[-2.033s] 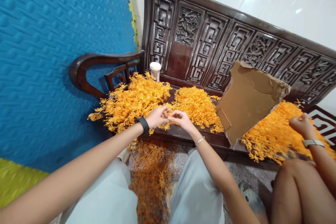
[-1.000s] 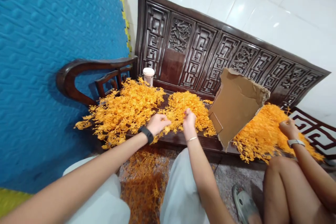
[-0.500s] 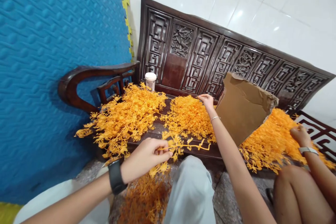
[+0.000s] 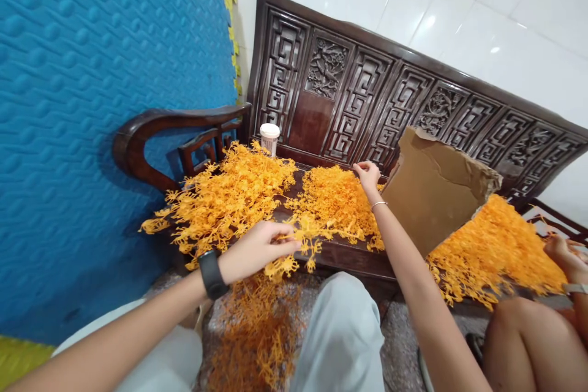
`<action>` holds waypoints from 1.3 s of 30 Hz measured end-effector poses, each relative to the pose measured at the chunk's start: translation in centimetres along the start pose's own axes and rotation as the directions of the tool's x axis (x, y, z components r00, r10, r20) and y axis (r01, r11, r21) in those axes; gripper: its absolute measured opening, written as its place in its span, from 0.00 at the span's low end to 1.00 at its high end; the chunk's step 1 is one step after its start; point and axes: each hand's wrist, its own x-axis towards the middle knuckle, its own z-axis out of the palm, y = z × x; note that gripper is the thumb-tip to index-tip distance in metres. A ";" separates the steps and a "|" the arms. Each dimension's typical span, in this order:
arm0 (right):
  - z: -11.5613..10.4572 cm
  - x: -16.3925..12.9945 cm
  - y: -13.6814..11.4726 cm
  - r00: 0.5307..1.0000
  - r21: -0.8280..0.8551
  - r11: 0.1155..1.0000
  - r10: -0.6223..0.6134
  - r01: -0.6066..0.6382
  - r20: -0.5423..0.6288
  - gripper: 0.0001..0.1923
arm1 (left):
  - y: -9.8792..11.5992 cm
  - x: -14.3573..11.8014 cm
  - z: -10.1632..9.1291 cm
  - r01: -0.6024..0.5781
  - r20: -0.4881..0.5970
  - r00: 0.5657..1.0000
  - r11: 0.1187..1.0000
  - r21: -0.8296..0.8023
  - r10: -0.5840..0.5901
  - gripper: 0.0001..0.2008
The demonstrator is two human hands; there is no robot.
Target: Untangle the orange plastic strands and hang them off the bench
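My left hand, with a black band on its wrist, is closed on an orange plastic flower sprig in front of the bench seat. Part of the sprig blurs against the orange pieces behind it. Farther back and to the right, my right hand has its thumb and fingers pinched together at the back edge of the middle orange pile. Whatever sits between those fingertips is too small to make out. A larger heap of orange sprigs lies left of my left hand.
A white-lidded tub stands behind the left heap. A brown cardboard sheet leans beside another orange pile, where a co-worker's hand is. The carved bench back rises behind. More orange pieces lie below, between my legs.
The sprig's long bare stem, which pointed right from my left hand, no longer shows there. My right hand stays by the middle pile. The co-worker's hand has moved right.
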 end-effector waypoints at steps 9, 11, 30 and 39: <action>-2.5 -7.0 -7.8 0.986 0.517 0.852 -0.146 0.084 0.080 0.13 | -2.2 0.6 -1.2 0.096 -0.188 0.974 0.980 -0.172 -0.128 0.15; -3.0 -9.8 -9.8 0.963 0.600 0.799 -0.186 0.031 0.197 0.14 | -2.2 0.8 -1.3 0.114 -0.236 0.958 0.973 -0.201 -0.161 0.15; -3.3 -17.2 -12.4 0.658 0.596 0.791 -0.378 -0.135 0.651 0.12 | -2.5 0.7 -1.2 0.113 -0.263 0.948 0.965 -0.238 -0.176 0.14; -0.4 -17.3 -11.7 0.883 0.383 0.905 -0.326 0.187 0.337 0.09 | -3.2 2.3 1.1 0.020 -0.498 0.854 0.966 -0.258 -0.150 0.12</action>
